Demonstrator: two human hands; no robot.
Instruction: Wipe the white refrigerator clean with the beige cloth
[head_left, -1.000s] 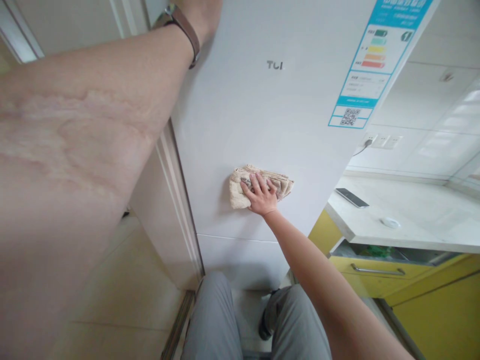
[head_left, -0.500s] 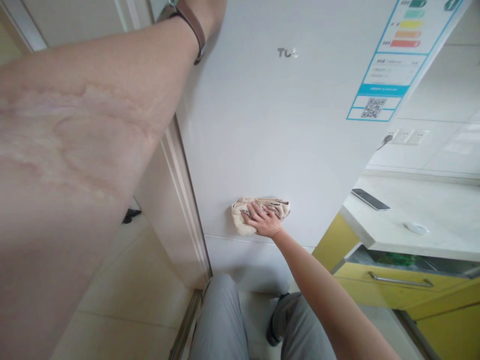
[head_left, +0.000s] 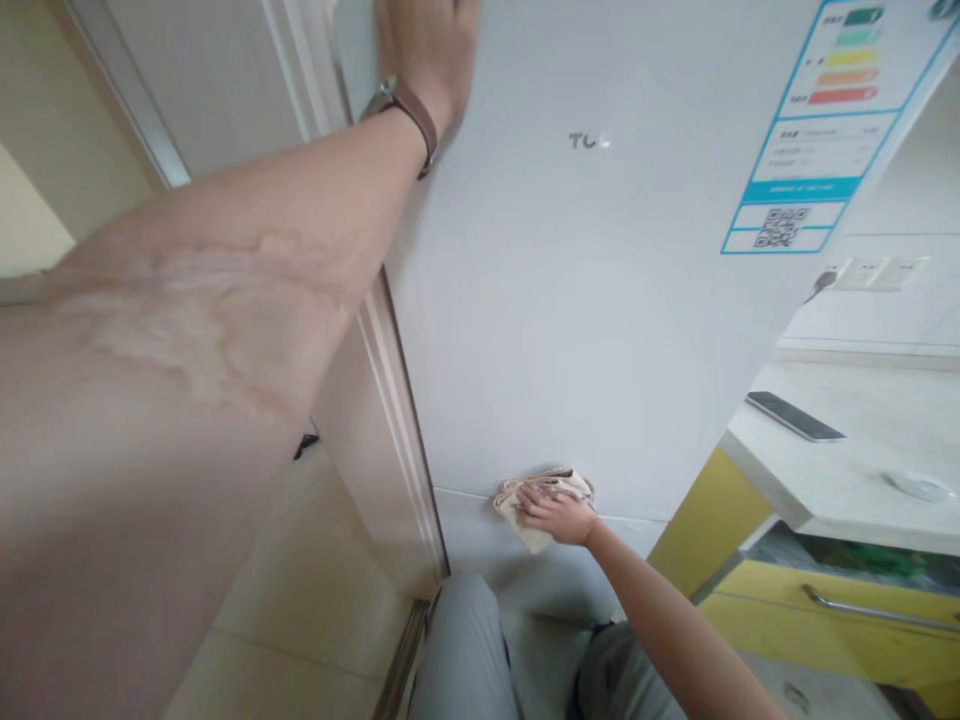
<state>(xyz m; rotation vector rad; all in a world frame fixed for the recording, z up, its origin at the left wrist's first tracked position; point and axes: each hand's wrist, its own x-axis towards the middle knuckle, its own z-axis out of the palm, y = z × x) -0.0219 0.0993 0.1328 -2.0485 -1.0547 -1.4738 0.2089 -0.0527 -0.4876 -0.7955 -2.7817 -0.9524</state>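
A folded beige cloth [head_left: 534,538] lies pressed against the white refrigerator door [head_left: 585,340], right at the seam near its bottom. My right hand [head_left: 559,513] is spread over the cloth and keeps it there, fingers pointing left. Up at the top left of the door, my left hand [head_left: 429,50] leans against the surface near its edge. A watch with a brown strap [head_left: 412,108] circles that wrist. The left fingers are mostly cut off by the top of the picture, so how they are held is hidden.
An energy label [head_left: 814,180] is stuck on the door's upper right. On the right, a white counter [head_left: 862,400] bears a phone [head_left: 796,416] and a small white object [head_left: 920,486]. Below, a yellow drawer [head_left: 847,590] stands partly open. A door frame [head_left: 397,420] borders the left.
My right hand has slid the cloth down the door, from above the seam onto it. The view has shifted, bringing more of my left hand into the picture.
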